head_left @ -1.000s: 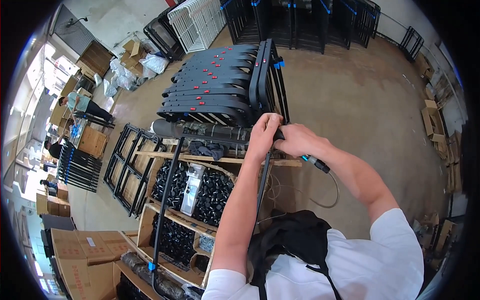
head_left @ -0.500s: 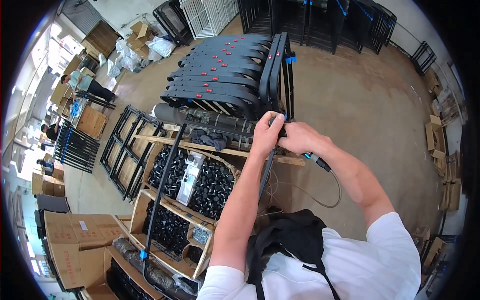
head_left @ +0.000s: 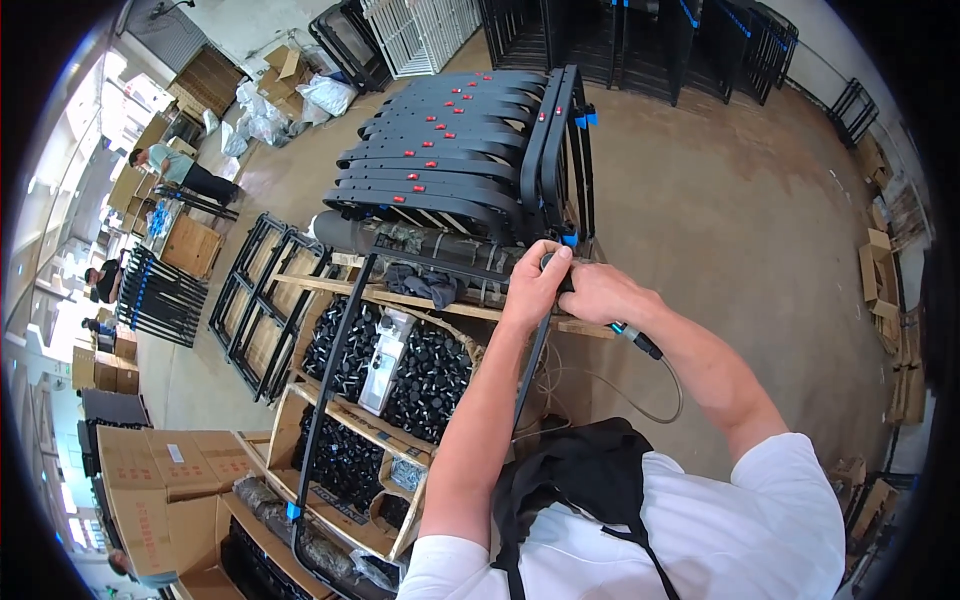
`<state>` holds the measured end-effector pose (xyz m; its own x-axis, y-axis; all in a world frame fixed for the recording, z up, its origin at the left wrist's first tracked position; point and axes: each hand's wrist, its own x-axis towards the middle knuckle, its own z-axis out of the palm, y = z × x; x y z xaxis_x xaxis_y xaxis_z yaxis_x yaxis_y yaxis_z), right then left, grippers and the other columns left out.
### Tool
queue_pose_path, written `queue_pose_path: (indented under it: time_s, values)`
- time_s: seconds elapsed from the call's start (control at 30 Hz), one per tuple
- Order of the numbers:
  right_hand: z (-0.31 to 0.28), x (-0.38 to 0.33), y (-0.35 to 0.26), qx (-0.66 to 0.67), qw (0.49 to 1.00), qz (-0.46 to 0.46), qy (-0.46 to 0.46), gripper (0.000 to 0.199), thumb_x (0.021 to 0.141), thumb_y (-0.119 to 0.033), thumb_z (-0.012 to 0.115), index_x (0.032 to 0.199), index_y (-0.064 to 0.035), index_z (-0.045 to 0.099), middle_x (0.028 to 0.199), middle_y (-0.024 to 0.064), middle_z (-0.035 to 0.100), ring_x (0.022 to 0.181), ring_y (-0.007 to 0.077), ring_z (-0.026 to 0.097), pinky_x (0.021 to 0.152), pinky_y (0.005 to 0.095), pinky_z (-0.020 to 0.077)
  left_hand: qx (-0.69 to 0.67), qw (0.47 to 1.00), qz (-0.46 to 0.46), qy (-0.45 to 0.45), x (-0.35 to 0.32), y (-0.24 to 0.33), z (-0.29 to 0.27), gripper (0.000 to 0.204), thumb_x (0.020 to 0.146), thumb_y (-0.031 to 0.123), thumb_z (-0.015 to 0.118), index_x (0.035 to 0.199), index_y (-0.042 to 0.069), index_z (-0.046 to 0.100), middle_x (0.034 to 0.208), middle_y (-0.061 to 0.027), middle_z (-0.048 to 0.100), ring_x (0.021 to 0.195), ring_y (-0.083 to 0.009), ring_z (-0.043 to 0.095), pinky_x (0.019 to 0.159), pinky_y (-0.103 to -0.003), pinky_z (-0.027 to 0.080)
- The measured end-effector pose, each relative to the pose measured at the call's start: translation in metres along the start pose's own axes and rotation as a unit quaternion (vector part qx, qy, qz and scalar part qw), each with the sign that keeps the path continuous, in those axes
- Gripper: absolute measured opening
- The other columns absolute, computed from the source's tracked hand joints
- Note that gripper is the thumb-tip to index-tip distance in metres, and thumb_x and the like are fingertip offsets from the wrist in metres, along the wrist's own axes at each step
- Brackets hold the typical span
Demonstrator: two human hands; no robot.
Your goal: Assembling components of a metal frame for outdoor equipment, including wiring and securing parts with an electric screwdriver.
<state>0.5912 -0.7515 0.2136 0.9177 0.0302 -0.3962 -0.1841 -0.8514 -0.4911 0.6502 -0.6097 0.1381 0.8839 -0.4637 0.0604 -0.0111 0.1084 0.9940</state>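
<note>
A black tubular frame point(head_left: 320, 420) with rounded corners lies across the work surface before me. At its far right corner my left hand point(head_left: 534, 288) is closed round the tube, and a small dark round part shows by the thumb. Right up against it, my right hand point(head_left: 603, 294) grips an air tool point(head_left: 638, 340), whose dark rear end sticks out below the hand. A thin hose point(head_left: 676, 398) loops down from the tool. The tool's front end is hidden between my hands. Under the frame, wooden bins hold many black knob-headed bolts point(head_left: 430, 380) and a clear plastic box point(head_left: 384, 362).
Just beyond stands a row of black curved frames point(head_left: 430, 150) with red parts. A grey cloth point(head_left: 422, 284) lies by a wooden slat. Cardboard boxes point(head_left: 150, 510) sit at near left. Two black frames point(head_left: 262, 300) lean left; people work farther off.
My hands have shifted slightly down, staying together at the frame's corner. The whole view has moved a little. At the far lower left, part of another person now shows.
</note>
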Motion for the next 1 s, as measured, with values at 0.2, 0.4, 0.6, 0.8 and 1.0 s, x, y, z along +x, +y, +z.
queue_pose_path:
  time_s: [0.2,0.4,0.6,0.8,1.0]
  values:
    - [0.002,0.019,0.010,0.005,0.996,0.001,-0.093,0.035,0.079,-0.029,0.063,0.070,0.0029,0.073,0.075,0.0173,0.076,0.075,0.0300,0.074,0.072,0.0451,0.0582,0.021,1.000,0.015,-0.009,0.001,-0.015,-0.006,0.023,0.111,0.027,0.063,0.104,0.005,0.066,0.084,0.0060,0.057,0.079,-0.0044,0.048,0.069,-0.026,0.044]
    - [0.002,0.024,0.008,0.045,0.994,0.038,-0.092,0.032,0.079,-0.025,0.066,0.078,0.0046,0.077,0.082,0.0191,0.078,0.077,0.0296,0.075,0.073,0.0447,0.0582,0.064,0.998,0.018,-0.023,0.003,-0.002,-0.010,0.029,0.110,0.029,0.062,0.109,0.001,0.067,0.089,-0.0020,0.065,0.083,-0.0103,0.054,0.075,-0.031,0.049]
    - [0.002,0.022,0.004,0.077,0.992,0.057,-0.082,0.028,0.078,-0.020,0.066,0.080,0.0066,0.076,0.087,0.0189,0.079,0.076,0.0277,0.076,0.069,0.0413,0.0586,0.041,0.997,-0.043,-0.051,0.002,0.014,-0.011,0.034,0.110,0.036,0.063,0.110,0.002,0.068,0.097,-0.0011,0.068,0.093,-0.0103,0.057,0.087,-0.029,0.049]
    - [0.001,0.012,-0.010,0.128,0.986,0.091,-0.050,0.030,0.073,-0.019,0.067,0.082,0.0081,0.077,0.087,0.0201,0.079,0.074,0.0279,0.075,0.069,0.0412,0.0583,-0.027,0.996,-0.076,-0.032,0.002,0.020,-0.009,0.042,0.106,0.044,0.069,0.097,0.003,0.071,0.088,0.0008,0.065,0.085,-0.0104,0.056,0.077,-0.030,0.048]
    - [-0.019,-0.003,-0.086,-0.005,0.994,0.111,-0.013,0.036,0.079,-0.028,0.065,0.081,0.0051,0.077,0.084,0.0200,0.076,0.082,0.0310,0.075,0.076,0.0440,0.0571,-0.159,0.986,-0.022,0.044,-0.002,0.043,-0.032,0.038,0.107,0.039,0.070,0.091,0.005,0.071,0.085,0.0025,0.064,0.082,-0.0074,0.053,0.075,-0.028,0.044]
